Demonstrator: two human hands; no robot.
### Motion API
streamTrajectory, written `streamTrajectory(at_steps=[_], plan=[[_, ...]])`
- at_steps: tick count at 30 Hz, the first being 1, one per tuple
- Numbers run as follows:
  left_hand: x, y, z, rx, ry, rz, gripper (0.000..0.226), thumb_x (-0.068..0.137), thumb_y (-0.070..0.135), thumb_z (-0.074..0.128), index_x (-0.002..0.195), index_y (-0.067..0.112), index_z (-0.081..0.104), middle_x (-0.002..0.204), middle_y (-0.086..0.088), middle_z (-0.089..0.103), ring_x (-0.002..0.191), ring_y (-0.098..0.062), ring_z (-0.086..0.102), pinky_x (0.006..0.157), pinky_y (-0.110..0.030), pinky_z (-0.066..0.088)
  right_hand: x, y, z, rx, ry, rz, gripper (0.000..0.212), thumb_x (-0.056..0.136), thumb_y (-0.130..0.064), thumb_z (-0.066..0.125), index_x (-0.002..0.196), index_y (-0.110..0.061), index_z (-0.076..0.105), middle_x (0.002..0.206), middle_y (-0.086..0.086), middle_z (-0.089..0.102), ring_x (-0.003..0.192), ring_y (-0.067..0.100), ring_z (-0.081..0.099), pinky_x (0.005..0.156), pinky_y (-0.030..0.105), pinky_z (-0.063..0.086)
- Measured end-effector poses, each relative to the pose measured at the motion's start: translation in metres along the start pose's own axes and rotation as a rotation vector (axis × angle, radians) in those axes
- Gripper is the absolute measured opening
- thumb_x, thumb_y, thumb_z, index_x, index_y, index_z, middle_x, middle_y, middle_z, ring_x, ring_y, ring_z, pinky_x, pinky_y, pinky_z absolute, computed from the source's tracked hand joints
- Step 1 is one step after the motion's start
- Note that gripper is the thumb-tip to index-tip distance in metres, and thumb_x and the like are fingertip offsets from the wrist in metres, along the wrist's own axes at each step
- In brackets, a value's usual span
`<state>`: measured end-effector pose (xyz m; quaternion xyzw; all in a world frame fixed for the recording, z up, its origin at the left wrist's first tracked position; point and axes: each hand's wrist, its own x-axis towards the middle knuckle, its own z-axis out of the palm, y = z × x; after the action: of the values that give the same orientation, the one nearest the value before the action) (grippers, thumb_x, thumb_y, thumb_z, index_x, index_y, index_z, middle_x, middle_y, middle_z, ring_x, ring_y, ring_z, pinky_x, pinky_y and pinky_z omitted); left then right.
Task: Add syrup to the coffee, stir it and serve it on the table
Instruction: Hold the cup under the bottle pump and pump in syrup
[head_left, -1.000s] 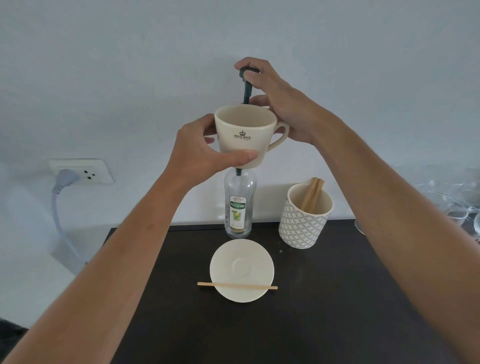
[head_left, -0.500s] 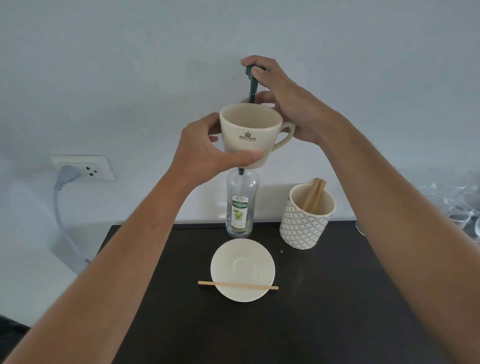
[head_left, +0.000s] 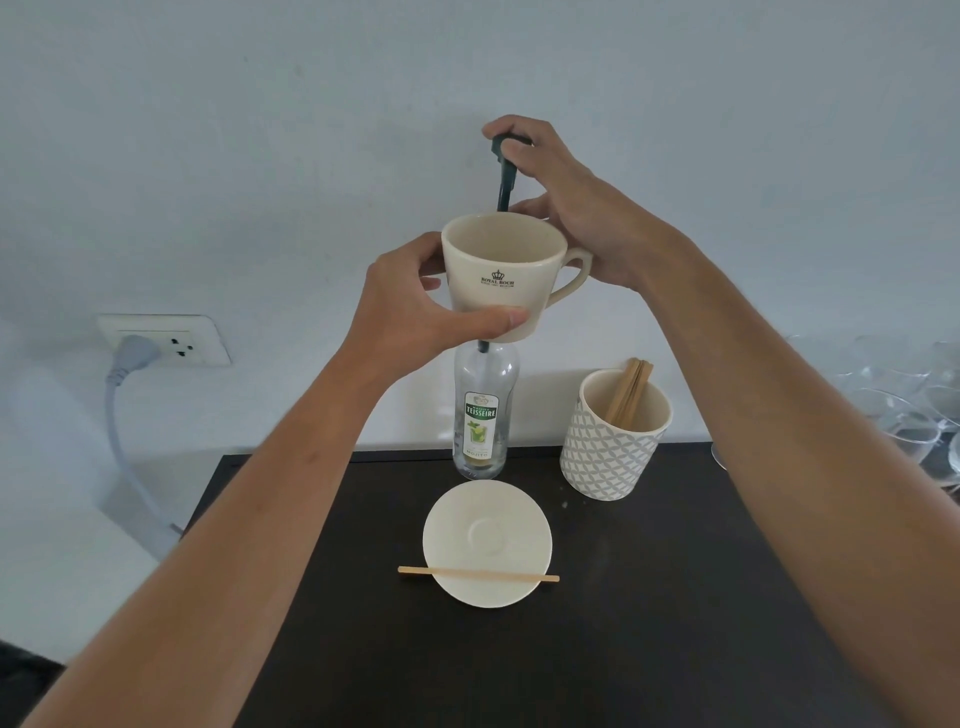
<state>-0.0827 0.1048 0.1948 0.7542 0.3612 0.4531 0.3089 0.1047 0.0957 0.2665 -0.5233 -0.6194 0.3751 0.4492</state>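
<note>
A person's left hand (head_left: 415, 312) holds a cream coffee cup (head_left: 501, 275) in the air, its grip wrapped round the cup's lower body. Behind the cup, the right hand (head_left: 566, 208) curls its grip over the dark pump (head_left: 504, 166) of a clear syrup bottle (head_left: 483, 415) (label reads Teisseire). The bottle stands on a dark surface (head_left: 649, 597). In front of it, a wooden stir stick (head_left: 478, 573) lies across a cream saucer (head_left: 487, 530). A patterned pot (head_left: 613, 447) of sticks stands to the right.

Wall socket (head_left: 165, 340), patterned holder (head_left: 613, 441), glasses (head_left: 904, 410)
</note>
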Motion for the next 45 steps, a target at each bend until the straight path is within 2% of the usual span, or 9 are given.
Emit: streamTrajectory(at_steps=[6,9,12,16,23,27,34,37,45], plan=[[0.0002,0.0007,-0.0005,0.003,-0.009,0.006,0.067,0.061,0.042,0.093,0.119,0.026,0.064,0.107,0.019,0.07,0.102,0.004,0.063,0.095,-0.033,0.053,0.0011,0.0028,-0.0008,0.001,-0.02,-0.005,0.028,0.108,-0.043,0.04,0.135,-0.039,0.05,0.126,-0.005,0.052,0.074,0.016,0.062,0.054,0.029,0.04],[-0.0001,0.0019,-0.0009,0.008,-0.009,0.014,0.064,0.062,0.043,0.092,0.117,0.032,0.062,0.106,0.023,0.069,0.101,0.007,0.062,0.095,-0.032,0.053,0.0003,0.0028,-0.001,0.008,-0.034,-0.008,0.03,0.109,-0.045,0.04,0.137,-0.041,0.048,0.13,-0.011,0.049,0.083,0.019,0.063,0.058,0.032,0.042],[0.0011,0.0031,-0.0011,0.014,-0.007,0.017,0.062,0.062,0.043,0.092,0.115,0.036,0.061,0.102,0.028,0.067,0.099,0.011,0.061,0.094,-0.03,0.053,-0.0001,0.0013,-0.0021,0.023,-0.045,-0.01,0.032,0.109,-0.047,0.039,0.139,-0.043,0.047,0.131,-0.011,0.05,0.077,0.018,0.063,0.053,0.029,0.041],[0.0015,0.0025,-0.0002,0.002,-0.003,0.02,0.064,0.061,0.041,0.093,0.117,0.033,0.063,0.104,0.025,0.069,0.1,0.008,0.063,0.095,-0.033,0.053,-0.0005,0.0002,-0.0023,0.015,-0.038,0.004,0.032,0.108,-0.049,0.039,0.139,-0.043,0.048,0.128,-0.006,0.054,0.073,0.015,0.063,0.055,0.03,0.042],[0.0018,0.0005,-0.0007,0.003,-0.006,0.02,0.071,0.059,0.048,0.091,0.122,0.029,0.063,0.109,0.022,0.069,0.103,0.005,0.063,0.095,-0.034,0.054,0.0006,-0.0003,0.0014,0.0,-0.004,-0.003,0.031,0.109,-0.046,0.039,0.138,-0.04,0.048,0.128,-0.017,0.049,0.083,0.018,0.063,0.056,0.03,0.041],[0.002,0.0008,-0.0003,0.0,-0.006,0.012,0.069,0.06,0.044,0.092,0.121,0.027,0.064,0.107,0.02,0.07,0.102,0.005,0.063,0.095,-0.033,0.053,0.0011,-0.001,0.0011,-0.021,-0.007,0.007,0.031,0.108,-0.047,0.038,0.137,-0.042,0.048,0.132,-0.01,0.052,0.074,0.014,0.063,0.054,0.029,0.041],[0.0025,0.0003,-0.001,0.007,-0.015,0.004,0.063,0.062,0.045,0.091,0.117,0.034,0.061,0.104,0.027,0.066,0.1,0.011,0.061,0.093,-0.029,0.053,0.001,-0.0011,0.0007,-0.046,0.001,0.001,0.028,0.109,-0.044,0.039,0.135,-0.041,0.049,0.132,-0.009,0.05,0.073,0.007,0.064,0.052,0.026,0.044],[0.0034,0.0006,-0.0013,0.012,-0.021,0.005,0.071,0.062,0.046,0.091,0.124,0.027,0.062,0.11,0.022,0.068,0.103,0.007,0.061,0.095,-0.031,0.053,-0.0003,0.0002,0.0009,-0.022,-0.016,0.01,0.029,0.109,-0.045,0.039,0.136,-0.043,0.048,0.126,-0.011,0.051,0.077,0.009,0.063,0.055,0.029,0.042],[0.0022,0.0,-0.0013,-0.019,-0.019,0.001,0.073,0.057,0.046,0.092,0.122,0.029,0.063,0.109,0.021,0.07,0.104,0.005,0.063,0.098,-0.034,0.052,-0.0017,-0.0046,0.0015,-0.009,-0.017,0.013,0.032,0.109,-0.047,0.038,0.139,-0.042,0.046,0.128,-0.017,0.051,0.085,0.018,0.061,0.057,0.031,0.041]])
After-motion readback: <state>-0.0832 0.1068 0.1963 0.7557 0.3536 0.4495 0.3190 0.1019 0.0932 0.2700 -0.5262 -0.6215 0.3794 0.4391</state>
